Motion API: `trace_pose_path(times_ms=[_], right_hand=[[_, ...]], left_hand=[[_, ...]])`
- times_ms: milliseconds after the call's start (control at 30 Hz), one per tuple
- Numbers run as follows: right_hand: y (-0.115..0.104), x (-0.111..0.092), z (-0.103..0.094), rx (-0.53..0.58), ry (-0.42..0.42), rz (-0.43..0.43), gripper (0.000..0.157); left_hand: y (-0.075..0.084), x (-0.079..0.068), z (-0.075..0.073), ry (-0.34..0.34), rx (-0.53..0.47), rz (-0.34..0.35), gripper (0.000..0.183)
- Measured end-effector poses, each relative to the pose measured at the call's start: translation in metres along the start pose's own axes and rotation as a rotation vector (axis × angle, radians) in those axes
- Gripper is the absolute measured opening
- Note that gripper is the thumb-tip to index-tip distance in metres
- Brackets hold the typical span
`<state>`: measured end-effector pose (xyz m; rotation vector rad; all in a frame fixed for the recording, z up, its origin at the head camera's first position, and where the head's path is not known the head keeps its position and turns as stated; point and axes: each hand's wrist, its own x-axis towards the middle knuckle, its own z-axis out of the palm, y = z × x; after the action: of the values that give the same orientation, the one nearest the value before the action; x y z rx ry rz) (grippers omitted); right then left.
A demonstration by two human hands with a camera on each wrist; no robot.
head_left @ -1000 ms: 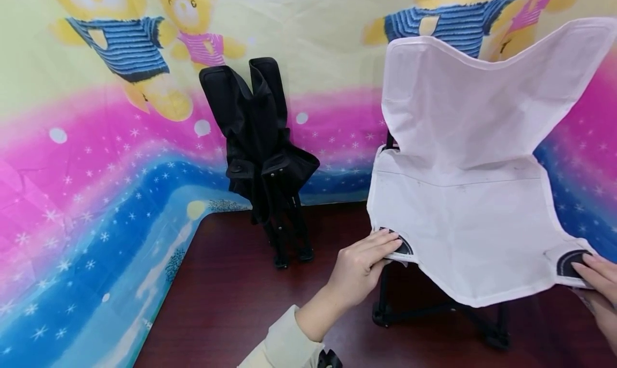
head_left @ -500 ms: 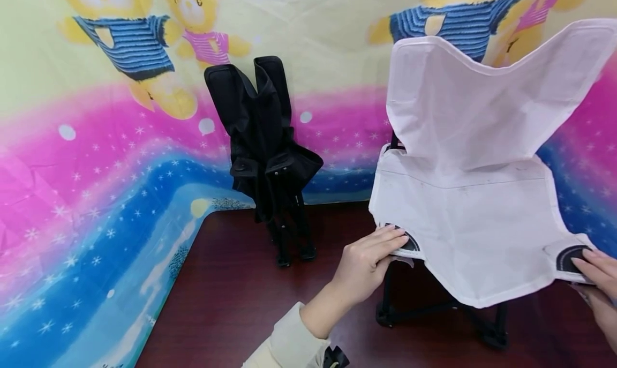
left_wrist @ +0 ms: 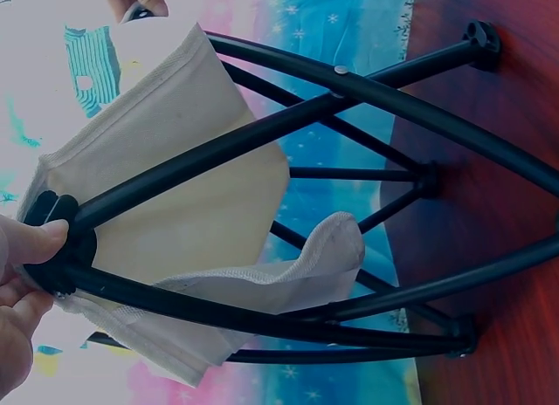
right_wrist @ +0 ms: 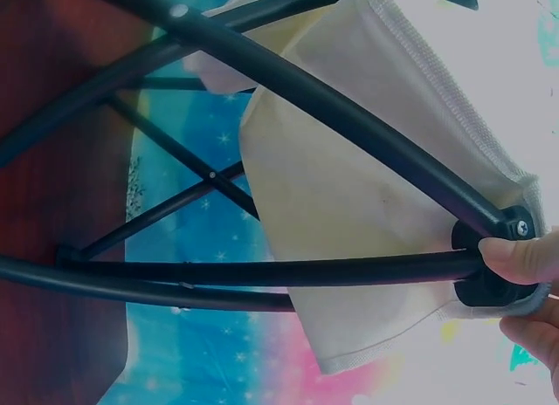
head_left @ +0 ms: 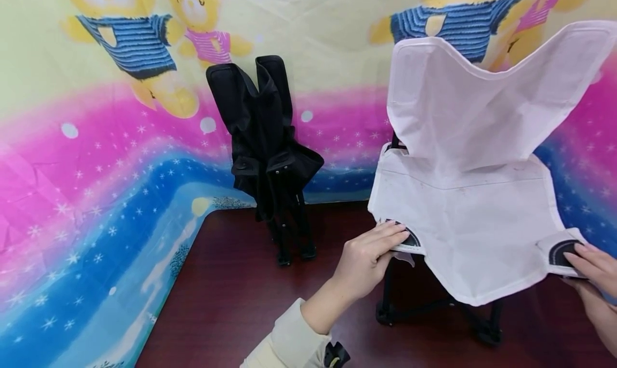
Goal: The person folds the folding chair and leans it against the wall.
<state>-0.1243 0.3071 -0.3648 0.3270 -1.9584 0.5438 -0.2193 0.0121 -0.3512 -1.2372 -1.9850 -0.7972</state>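
Note:
A small folding chair with a white fabric seat [head_left: 463, 218] and black tube frame [head_left: 436, 306] stands unfolded on the dark wooden table [head_left: 231, 303]. My left hand [head_left: 391, 243] pinches the seat's front left corner, fingers on top over the black corner cap [head_left: 411, 240]. In the left wrist view the thumb of that hand [left_wrist: 31, 270] presses the black joint [left_wrist: 70, 243] from below. My right hand [head_left: 578, 262] pinches the front right corner the same way. Seen from the right wrist, my right hand [right_wrist: 524, 278] has its thumb on that corner's black joint [right_wrist: 485, 287].
A second chair [head_left: 265, 148], black and folded shut, stands upright at the back of the table against a colourful bear-print backdrop [head_left: 96, 143]. The table's left edge [head_left: 168, 298] runs diagonally beside the backdrop cloth.
Both hands have drawn the two front corners of the white seat slightly toward each other. The black chair has not moved.

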Motion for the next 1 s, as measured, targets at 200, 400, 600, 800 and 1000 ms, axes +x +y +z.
trace_pose_path(times_ms=[200, 400, 600, 800, 1000], right_hand=[[-0.003, 0.004, 0.001, 0.014, 0.003, 0.008, 0.032], [-0.007, 0.008, 0.000, -0.008, -0.050, 0.045, 0.052], [-0.011, 0.011, -0.001, -0.003, -0.066, 0.082, 0.051], [-0.015, 0.016, 0.001, 0.020, -0.061, 0.097, 0.059], [-0.016, 0.018, 0.001, 0.041, -0.064, 0.084, 0.058]], left_hand=[[0.001, 0.003, 0.000, 0.003, 0.007, -0.007, 0.031], [0.002, 0.005, -0.002, 0.001, 0.007, -0.016, 0.031], [0.003, 0.007, -0.002, 0.005, 0.002, -0.014, 0.032], [0.002, 0.008, -0.002, 0.012, -0.007, -0.006, 0.033], [0.002, 0.010, -0.002, 0.016, -0.010, -0.003, 0.033]])
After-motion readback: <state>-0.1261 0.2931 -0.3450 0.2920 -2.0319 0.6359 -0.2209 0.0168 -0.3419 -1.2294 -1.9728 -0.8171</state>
